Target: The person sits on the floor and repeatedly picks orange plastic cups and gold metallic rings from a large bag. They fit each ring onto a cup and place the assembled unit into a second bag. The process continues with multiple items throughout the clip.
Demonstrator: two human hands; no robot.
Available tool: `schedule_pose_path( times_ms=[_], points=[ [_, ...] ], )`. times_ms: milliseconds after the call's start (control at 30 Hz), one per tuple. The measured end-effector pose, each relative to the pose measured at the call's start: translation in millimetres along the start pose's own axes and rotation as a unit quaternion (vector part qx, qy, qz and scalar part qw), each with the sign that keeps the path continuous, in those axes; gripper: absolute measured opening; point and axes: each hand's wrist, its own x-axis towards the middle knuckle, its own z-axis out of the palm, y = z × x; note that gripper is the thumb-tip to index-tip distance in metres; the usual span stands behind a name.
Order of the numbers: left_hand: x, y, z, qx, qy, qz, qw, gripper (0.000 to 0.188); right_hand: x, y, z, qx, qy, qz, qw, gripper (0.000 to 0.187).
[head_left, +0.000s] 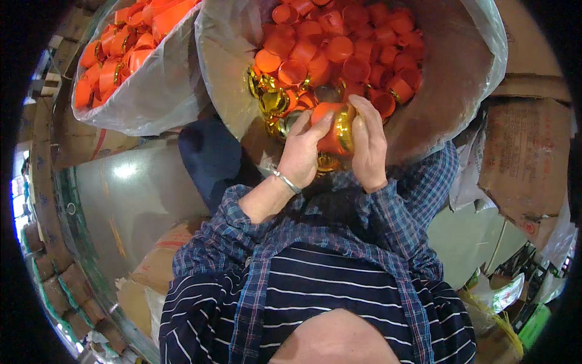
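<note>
Between my two hands is an orange plastic cap with a shiny gold band point(344, 134). My left hand point(303, 147) grips its left side, thumb laid along the top. The fingers of my right hand point(368, 143) press on the gold side from the right. Just beyond lies a large bag-lined container point(227, 60) full of orange caps point(339, 50). Several loose gold rings point(274, 102) lie among the caps at its near left. Another gold piece point(328, 162) shows below my hands, partly hidden by them.
At the far left stands a second plastic-lined container point(151, 112) heaped with orange caps point(109, 76), some with gold rims. Cardboard point(524, 164) leans at the right beside crumpled plastic. A brown carton point(167, 255) sits on the floor by my left side.
</note>
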Motion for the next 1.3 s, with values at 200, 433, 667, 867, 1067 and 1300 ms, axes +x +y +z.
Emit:
schedule_pose_path(
  times_ms=[200,433,667,867,1067,1300],
  points=[
    [-22,13,6,-0.017,-0.007,0.009,1.000,0.033,-14,-31,4,-0.031,0.000,-0.032,0.999,0.066],
    [-35,21,8,-0.002,0.002,0.058,0.998,0.024,-23,-34,8,-0.078,-0.012,-0.096,0.992,0.078],
    [-36,9,6,0.073,0.011,0.139,0.987,0.021,-24,-32,19,-0.068,-0.013,-0.066,0.995,0.082],
    [-19,24,-19,0.147,-0.074,0.007,0.986,0.030,-12,-26,1,0.116,-0.105,0.104,0.982,0.055],
    [-26,42,-26,0.244,-0.224,-0.032,0.943,0.058,-11,-23,-1,0.321,-0.068,0.304,0.894,0.040],
    [-55,26,-15,0.468,-0.080,0.200,0.857,0.082,-10,-48,6,0.375,-0.006,0.329,0.867,0.048]
  ],
)
